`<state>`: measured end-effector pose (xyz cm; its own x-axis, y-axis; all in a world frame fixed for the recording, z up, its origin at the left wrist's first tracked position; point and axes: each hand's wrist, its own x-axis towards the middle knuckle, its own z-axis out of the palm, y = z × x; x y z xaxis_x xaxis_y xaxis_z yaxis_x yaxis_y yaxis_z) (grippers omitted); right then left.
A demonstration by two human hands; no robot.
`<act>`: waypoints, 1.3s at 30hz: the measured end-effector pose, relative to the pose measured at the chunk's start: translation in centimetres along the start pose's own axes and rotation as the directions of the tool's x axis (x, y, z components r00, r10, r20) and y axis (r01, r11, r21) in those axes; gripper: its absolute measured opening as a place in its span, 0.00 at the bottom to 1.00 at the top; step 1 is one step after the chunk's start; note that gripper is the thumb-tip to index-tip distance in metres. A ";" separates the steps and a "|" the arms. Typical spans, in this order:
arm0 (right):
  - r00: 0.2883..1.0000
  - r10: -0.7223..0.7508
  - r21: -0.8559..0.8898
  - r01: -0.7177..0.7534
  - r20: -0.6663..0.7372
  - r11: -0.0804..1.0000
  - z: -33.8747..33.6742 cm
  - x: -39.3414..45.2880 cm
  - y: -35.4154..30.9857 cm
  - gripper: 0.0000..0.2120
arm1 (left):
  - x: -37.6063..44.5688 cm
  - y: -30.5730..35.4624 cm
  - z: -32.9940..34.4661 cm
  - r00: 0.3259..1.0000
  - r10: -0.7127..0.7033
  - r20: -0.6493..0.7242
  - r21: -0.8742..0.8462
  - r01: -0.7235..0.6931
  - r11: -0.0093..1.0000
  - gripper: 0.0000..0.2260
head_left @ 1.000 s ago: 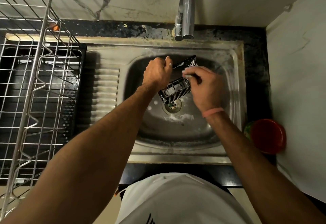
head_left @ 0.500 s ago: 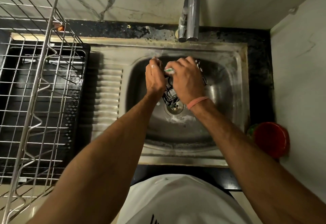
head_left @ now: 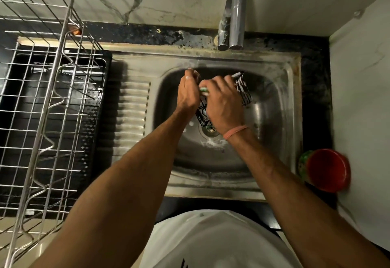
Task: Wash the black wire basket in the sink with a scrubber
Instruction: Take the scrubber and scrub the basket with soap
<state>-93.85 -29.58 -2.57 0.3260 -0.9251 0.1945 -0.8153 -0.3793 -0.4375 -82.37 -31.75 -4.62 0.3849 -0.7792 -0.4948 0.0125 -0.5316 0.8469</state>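
Two bare forearms reach from the near edge of the table over the sink [head_left: 280, 61], a stamped steel basin with a ribbed draining board on its left side and a dull, water-marked sheen. Both hands meet above the drain [head_left: 211, 129], just short of the basin's far wall. The left hand [head_left: 187, 95] curls its grip round the near-left end of the black wire basket [head_left: 243, 90], a small cage of thin dark rods streaked with white foam. The right hand [head_left: 223, 103], with a pink band at the wrist, covers the middle of the basket and pinches a green and white scrubber [head_left: 204, 91] against the wires; how much of the scrubber touches them is hidden under the fingers.

The likeliest trouble is slip: soapy thin rods give little to hold, so a hard stroke could twist the basket out of the left hand and drop it onto the drain. The scrubber's soft edge could also snag between wires, and fingertips could get pinched there. Foam lying near the drain suggests the basin floor is slick too.

A red bowl [head_left: 328, 169] sits at the table's right edge, close enough for an elbow to knock. On the left stands a shiny wire dish rack [head_left: 52, 103] over a black tray. At the far edge the grey curved tap [head_left: 235, 14] rises against marbled wall; no water shows
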 end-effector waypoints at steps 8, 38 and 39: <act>0.909 0.374 0.093 -0.363 -0.185 0.927 -3.4 0.9 6.6 0.09 | 0.6 -0.9 0.2 0.995 -0.096 0.034 -0.019 0.097 0.995 0.38; 0.934 0.332 0.235 -0.297 -0.130 0.926 -3.3 -5.5 5.9 0.09 | 1.0 -0.9 0.2 1.000 0.003 0.003 0.064 -0.003 0.998 0.25; 0.898 0.409 0.277 -0.357 -0.159 0.892 -3.8 -5.1 7.0 0.08 | 1.0 -0.9 0.3 1.000 0.001 0.008 0.063 -0.002 0.998 0.24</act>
<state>-103.08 -27.48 -3.28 -0.1171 -0.9838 0.1355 -0.7113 -0.0122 -0.7028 -82.29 -32.11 -5.92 0.3774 -0.7825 -0.4952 -0.0469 -0.5502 0.8337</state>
